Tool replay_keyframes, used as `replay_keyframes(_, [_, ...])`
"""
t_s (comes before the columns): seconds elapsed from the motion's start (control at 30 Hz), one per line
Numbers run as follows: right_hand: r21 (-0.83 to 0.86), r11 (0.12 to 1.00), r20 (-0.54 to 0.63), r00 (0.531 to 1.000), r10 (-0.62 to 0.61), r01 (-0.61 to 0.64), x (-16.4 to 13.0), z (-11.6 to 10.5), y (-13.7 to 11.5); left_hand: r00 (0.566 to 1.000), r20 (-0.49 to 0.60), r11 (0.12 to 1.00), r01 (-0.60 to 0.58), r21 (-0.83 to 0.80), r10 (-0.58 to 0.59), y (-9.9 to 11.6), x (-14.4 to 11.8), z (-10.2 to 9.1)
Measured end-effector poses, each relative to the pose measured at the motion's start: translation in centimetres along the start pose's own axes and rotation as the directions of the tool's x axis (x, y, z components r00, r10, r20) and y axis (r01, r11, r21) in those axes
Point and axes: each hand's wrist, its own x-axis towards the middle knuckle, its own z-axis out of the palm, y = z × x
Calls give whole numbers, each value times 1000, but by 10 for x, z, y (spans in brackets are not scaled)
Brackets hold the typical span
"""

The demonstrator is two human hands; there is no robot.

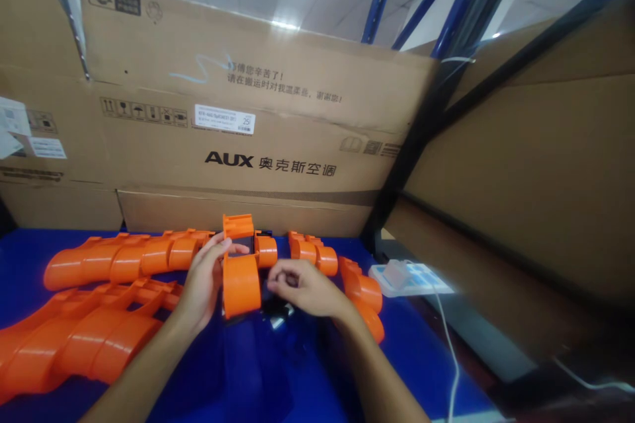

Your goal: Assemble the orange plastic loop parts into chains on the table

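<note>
An orange plastic part [241, 285], with a rounded lower body, a rectangular opening and a top bar, stands upright in front of me. My left hand [206, 277] is closed on its left side, with fingers behind the opening. Just right of the part is my right hand [305, 287], thumb and fingers pinched together. Whatever small dark thing may be between those fingertips is too small to name. Below the right hand lie small black and shiny pieces [278, 314], blurred. Another orange part [266, 252] sits behind the held one.
Rows of similar orange parts [112, 258] line the left of the blue table [208, 370], with others [364, 294] at right. A white power strip [411, 277] with a cable lies by the right edge. Cardboard [278, 125] walls the back; a dark rack post [397, 172] stands right.
</note>
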Motion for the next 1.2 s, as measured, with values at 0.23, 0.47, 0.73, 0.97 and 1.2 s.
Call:
replay_keyframes(0.23, [438,884,-375,927,16,162,-1,6,-9,989,148,997,-12,78,1,-5,-3,2])
replay_keyframes(0.47, [418,881,-593,802,78,223,6,11,-4,975,213,975,8,223,-57,-8,-6,2])
replay_keyframes(0.73, [280,947,-635,770,58,159,5,7,0,978,210,968,-37,247,-16,-5,-6,6])
replay_keyframes(0.97, [244,959,-632,774,43,146,3,6,1,975,223,959,-55,279,-9,-5,-3,3])
replay_keyframes(1.2, [178,974,-671,741,16,140,3,5,5,958,284,948,-64,312,-28,-6,-2,0])
